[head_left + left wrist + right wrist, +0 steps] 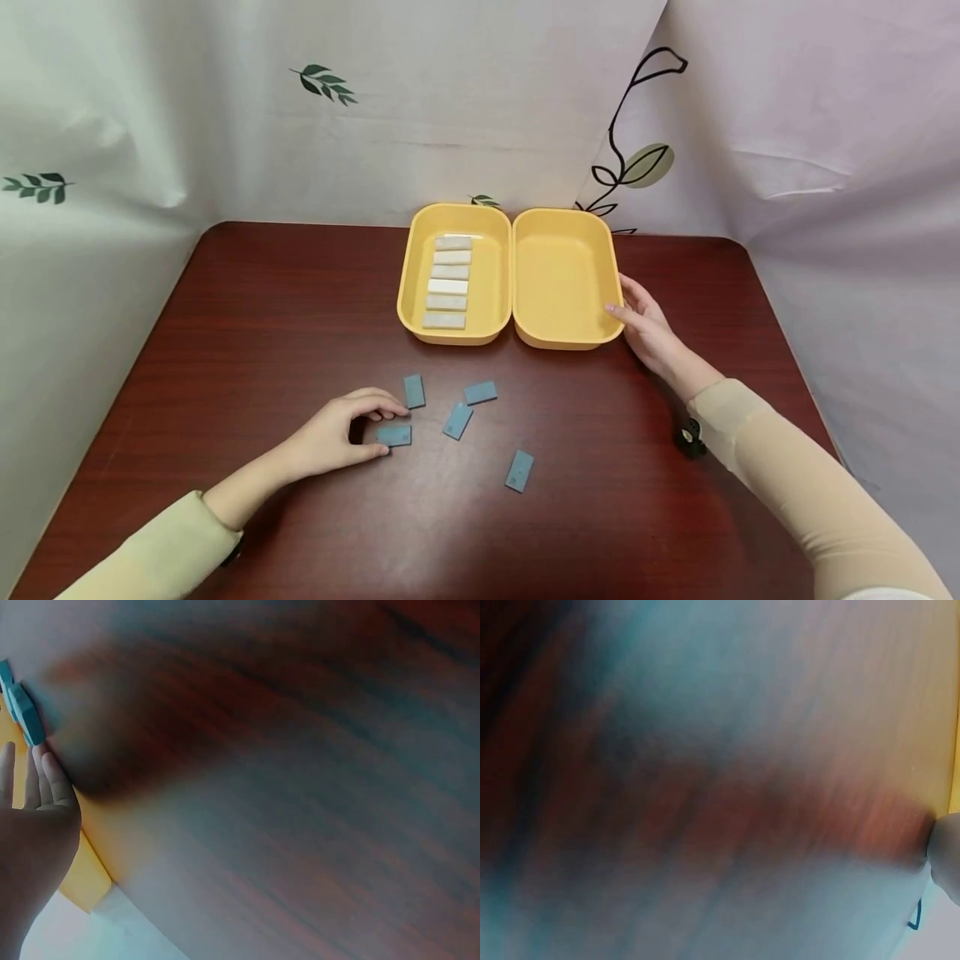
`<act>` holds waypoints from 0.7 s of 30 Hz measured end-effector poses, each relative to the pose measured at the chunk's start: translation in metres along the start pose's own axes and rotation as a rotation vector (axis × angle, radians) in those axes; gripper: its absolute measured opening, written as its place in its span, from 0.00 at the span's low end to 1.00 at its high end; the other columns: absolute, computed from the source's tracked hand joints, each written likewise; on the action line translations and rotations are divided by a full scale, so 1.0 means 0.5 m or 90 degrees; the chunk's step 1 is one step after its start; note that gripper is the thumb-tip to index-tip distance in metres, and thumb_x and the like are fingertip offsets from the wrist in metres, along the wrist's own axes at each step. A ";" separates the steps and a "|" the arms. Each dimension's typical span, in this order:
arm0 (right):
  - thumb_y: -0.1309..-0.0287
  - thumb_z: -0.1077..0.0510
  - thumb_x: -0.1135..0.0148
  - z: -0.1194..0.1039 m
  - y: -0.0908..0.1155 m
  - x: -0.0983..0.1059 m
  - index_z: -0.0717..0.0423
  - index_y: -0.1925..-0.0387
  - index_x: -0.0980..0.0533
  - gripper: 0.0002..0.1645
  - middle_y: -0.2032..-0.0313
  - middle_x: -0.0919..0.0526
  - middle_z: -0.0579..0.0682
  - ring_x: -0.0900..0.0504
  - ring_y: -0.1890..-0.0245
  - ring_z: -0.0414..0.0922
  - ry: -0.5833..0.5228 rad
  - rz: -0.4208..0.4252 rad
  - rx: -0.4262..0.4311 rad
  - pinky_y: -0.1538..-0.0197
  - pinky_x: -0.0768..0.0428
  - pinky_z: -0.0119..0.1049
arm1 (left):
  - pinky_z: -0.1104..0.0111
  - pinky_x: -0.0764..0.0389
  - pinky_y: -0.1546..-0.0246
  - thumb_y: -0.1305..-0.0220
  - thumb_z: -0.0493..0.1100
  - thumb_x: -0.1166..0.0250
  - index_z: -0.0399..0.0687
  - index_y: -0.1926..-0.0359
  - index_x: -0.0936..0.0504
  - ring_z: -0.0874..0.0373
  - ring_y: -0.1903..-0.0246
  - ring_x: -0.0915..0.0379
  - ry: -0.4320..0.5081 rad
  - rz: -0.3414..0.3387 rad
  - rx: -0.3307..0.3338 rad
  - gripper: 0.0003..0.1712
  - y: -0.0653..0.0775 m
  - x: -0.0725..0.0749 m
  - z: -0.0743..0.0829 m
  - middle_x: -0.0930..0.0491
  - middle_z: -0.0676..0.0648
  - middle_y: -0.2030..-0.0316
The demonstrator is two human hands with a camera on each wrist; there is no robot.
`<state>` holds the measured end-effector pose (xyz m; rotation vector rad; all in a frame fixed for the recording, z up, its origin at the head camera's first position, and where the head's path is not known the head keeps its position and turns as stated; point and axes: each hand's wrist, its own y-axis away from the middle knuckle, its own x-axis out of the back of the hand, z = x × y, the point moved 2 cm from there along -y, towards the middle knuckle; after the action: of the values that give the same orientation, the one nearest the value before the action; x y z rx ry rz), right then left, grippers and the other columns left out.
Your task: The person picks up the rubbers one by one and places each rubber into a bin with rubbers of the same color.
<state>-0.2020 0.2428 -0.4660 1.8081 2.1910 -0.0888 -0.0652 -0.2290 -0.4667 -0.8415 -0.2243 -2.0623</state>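
My left hand reaches in from the left with fingers bent and thumb apart around a blue-grey rectangular tile lying flat. The thumb tip is at the tile's lower edge; the fingertips lie above it, near a second blue-grey tile. My right hand grips the right rim of a yellow two-part box, thumb over the inner wall and fingers outside. In the left compartment, several white tiles lie in a column. The right wrist view shows only a blurred bit of the right hand.
More blue-grey tiles lie in front of the box: one tile, a tilted tile and another tile nearer the front. The dark red table ends at a pale patterned curtain behind the box.
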 end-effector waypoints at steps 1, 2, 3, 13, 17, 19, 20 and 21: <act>0.26 0.73 0.51 0.000 0.000 0.001 0.55 0.20 0.43 0.37 0.36 0.28 0.38 0.24 0.38 0.31 0.000 -0.002 0.000 0.41 0.22 0.22 | 0.72 0.18 0.50 0.48 0.30 0.19 0.48 0.44 0.13 0.61 0.53 0.21 -0.011 -0.001 0.002 0.29 0.001 -0.002 0.000 0.14 0.50 0.47; 0.27 0.73 0.51 0.001 0.000 0.001 0.55 0.20 0.43 0.38 0.36 0.28 0.39 0.25 0.38 0.31 0.002 -0.004 0.001 0.41 0.22 0.22 | 0.72 0.19 0.51 0.49 0.30 0.18 0.49 0.45 0.12 0.62 0.53 0.21 -0.024 -0.003 0.002 0.29 0.001 -0.004 0.000 0.15 0.51 0.48; 0.27 0.73 0.52 0.001 0.000 0.002 0.55 0.20 0.43 0.38 0.35 0.29 0.39 0.25 0.37 0.32 0.003 -0.005 0.001 0.40 0.23 0.22 | 0.72 0.19 0.51 0.50 0.30 0.18 0.49 0.45 0.12 0.64 0.54 0.22 -0.034 -0.006 0.008 0.29 0.002 -0.005 0.000 0.15 0.52 0.48; 0.29 0.75 0.52 0.004 -0.002 0.003 0.56 0.21 0.43 0.38 0.34 0.29 0.40 0.27 0.36 0.34 0.005 -0.009 0.009 0.39 0.24 0.23 | 0.71 0.19 0.57 0.51 0.28 0.17 0.49 0.48 0.12 0.64 0.59 0.25 -0.068 -0.016 0.007 0.28 -0.011 -0.007 0.007 0.15 0.54 0.54; 0.29 0.75 0.52 0.002 -0.001 0.003 0.56 0.21 0.42 0.38 0.35 0.29 0.40 0.27 0.36 0.34 0.001 -0.011 0.014 0.40 0.23 0.22 | 0.71 0.19 0.59 0.50 0.28 0.18 0.48 0.49 0.11 0.65 0.60 0.25 -0.080 -0.027 0.010 0.27 -0.017 -0.006 0.005 0.15 0.55 0.56; 0.28 0.75 0.52 0.002 0.000 0.002 0.55 0.21 0.42 0.38 0.35 0.29 0.40 0.26 0.37 0.33 -0.001 -0.013 0.015 0.40 0.23 0.22 | 0.71 0.19 0.59 0.50 0.29 0.18 0.47 0.50 0.11 0.65 0.60 0.25 -0.085 -0.034 0.010 0.25 -0.020 -0.005 0.004 0.15 0.55 0.57; 0.28 0.75 0.52 0.001 0.000 0.002 0.55 0.21 0.42 0.38 0.35 0.29 0.40 0.26 0.37 0.33 -0.001 -0.013 0.015 0.40 0.23 0.22 | 0.71 0.19 0.60 0.50 0.29 0.18 0.47 0.50 0.11 0.65 0.61 0.25 -0.088 -0.039 0.011 0.25 -0.021 -0.004 0.003 0.15 0.54 0.57; 0.28 0.75 0.52 0.001 0.000 0.002 0.55 0.21 0.42 0.38 0.35 0.28 0.40 0.26 0.37 0.33 0.000 -0.014 0.014 0.40 0.23 0.22 | 0.71 0.19 0.60 0.49 0.29 0.18 0.47 0.50 0.11 0.65 0.61 0.24 -0.092 -0.045 0.013 0.24 -0.023 -0.003 0.003 0.15 0.54 0.57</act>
<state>-0.2018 0.2434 -0.4668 1.7956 2.2180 -0.1175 -0.0729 -0.2204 -0.4648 -0.9837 -0.3571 -2.0625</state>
